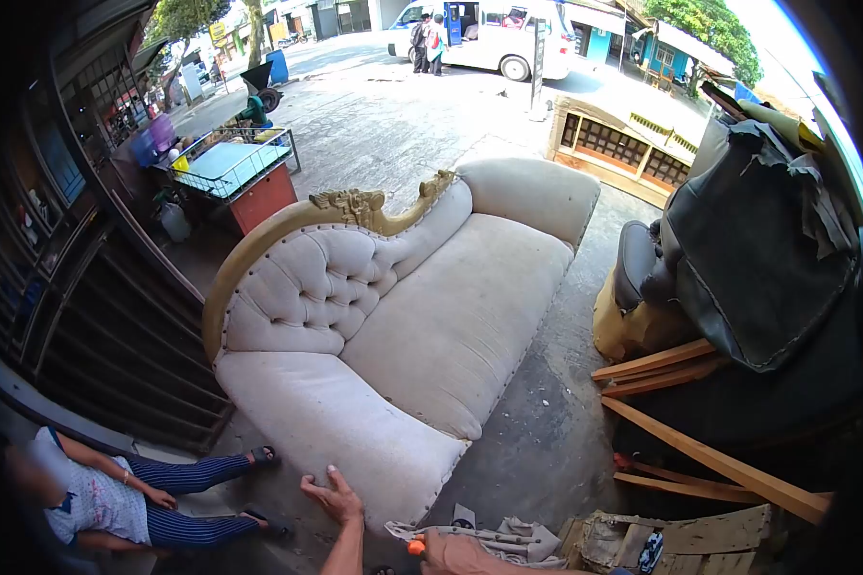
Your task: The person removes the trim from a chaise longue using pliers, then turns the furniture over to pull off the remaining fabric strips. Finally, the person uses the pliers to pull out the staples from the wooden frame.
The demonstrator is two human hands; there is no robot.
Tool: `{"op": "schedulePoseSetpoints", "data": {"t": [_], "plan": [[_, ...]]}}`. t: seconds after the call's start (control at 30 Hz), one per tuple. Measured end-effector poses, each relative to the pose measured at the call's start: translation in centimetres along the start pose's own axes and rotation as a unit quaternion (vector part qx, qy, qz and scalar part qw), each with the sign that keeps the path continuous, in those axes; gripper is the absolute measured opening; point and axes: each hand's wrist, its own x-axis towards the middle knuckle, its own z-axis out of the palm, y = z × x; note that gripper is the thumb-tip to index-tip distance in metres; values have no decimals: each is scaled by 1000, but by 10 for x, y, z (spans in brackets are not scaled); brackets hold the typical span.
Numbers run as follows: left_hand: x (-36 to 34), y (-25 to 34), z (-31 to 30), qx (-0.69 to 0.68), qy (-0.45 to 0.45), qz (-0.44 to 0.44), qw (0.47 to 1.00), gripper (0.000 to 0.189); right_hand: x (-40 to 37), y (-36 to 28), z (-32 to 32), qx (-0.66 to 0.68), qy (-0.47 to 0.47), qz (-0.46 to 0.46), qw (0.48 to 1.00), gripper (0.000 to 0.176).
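- Head view: one cream sofa (431, 326) stood on the pavement.
- Left hand (334, 498) lay flat, fingers spread, against its near armrest.
- Right hand (455, 554) clenched one orange-handled tool (416, 547).
- One person (115, 503) sat nearby.

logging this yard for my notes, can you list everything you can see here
sofa: one, cream with gold carved trim, centre
seated person: one, blue striped trousers, lower left
metal gate: one, dark, left
cart: one, blue top and red base, upper left
van: one, white, top
standing people: two, beside the van
wooden frame: one, pale, upper right
dark covers: a heap, black-grey, right
wooden planks: several, brown, lower right
cloth scraps: a few, grey-white, bottom
left hand: one, fingers spread, at the sofa's near end
right hand: one, bottom edge, closed on an orange-tipped tool
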Motion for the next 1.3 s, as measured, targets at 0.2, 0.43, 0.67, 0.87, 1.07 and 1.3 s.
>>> {"op": "schedulePoseSetpoints", "data": {"t": [0.2,0.43,0.67,0.87,1.07,1.3], "plan": [[-4,-13,-5,47,-18,19,999,50,-44,240,-73,-132,157,366,908,34],[-3,-5,0,98,-28,39,994,52,-32,204,-16,-142,224,-116,957,23],[4,-28,1,-113,-103,-18,988,41,-172,492,-18,-78,150,670,723,43],[10,-41,-8,-5,-101,-21,995,46,-151,427,0,2,150,631,761,52],[12,-39,-11,-4,-105,-41,994,51,-139,393,54,-213,178,512,813,21],[7,-32,-10,-71,-107,-70,989,47,-150,393,102,-292,51,465,834,48]]}}
